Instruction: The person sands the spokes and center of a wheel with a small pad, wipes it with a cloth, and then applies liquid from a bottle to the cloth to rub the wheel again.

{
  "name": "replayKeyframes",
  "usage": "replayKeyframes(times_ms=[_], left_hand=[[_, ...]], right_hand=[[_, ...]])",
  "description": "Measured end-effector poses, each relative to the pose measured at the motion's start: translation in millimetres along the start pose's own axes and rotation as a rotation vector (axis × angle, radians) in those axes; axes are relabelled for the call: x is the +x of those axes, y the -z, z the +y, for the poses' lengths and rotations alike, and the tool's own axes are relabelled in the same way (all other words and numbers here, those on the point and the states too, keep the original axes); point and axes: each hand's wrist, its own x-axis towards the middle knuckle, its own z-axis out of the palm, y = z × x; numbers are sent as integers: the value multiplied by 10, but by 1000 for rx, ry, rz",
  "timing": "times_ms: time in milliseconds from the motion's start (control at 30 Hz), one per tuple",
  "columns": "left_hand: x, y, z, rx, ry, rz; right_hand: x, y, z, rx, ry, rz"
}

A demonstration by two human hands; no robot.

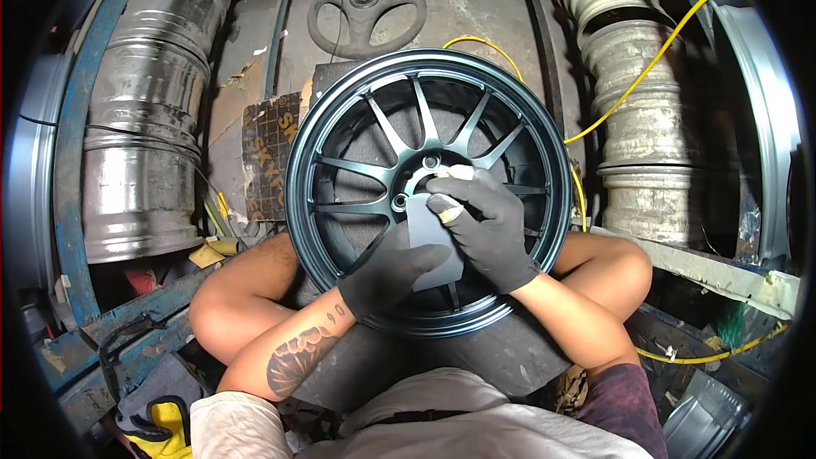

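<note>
A dark blue-green wheel rim [297, 204] with several spokes lies face up across the person's lap. My left hand [382, 272], in a black glove, holds a grey sheet [431, 246] under its thumb, over the rim's lower spokes. My right hand [489, 221], also gloved in black, is beside the sheet's upper end. Its thumb and fingers are pinched together over the hub, with pale material showing at the tips; what they grip is hidden. Near the fingertips a pale curved patch [412, 183] runs along the hub, between bolt holes.
Stacked silver rims [144, 110] line the left side, with more worn rims [642, 93] on the right. A grey steering wheel [365, 21] is beyond the rim. A yellow hose [646, 68] crosses the right side. Yellow-and-black gloves [166, 429] lie at lower left.
</note>
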Motion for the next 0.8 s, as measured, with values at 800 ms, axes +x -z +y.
replayKeyframes(times_ms=[800], left_hand=[[72, -48, 222, -576, 261, -17]], right_hand=[[150, 376, -56, -15, -47, -226]])
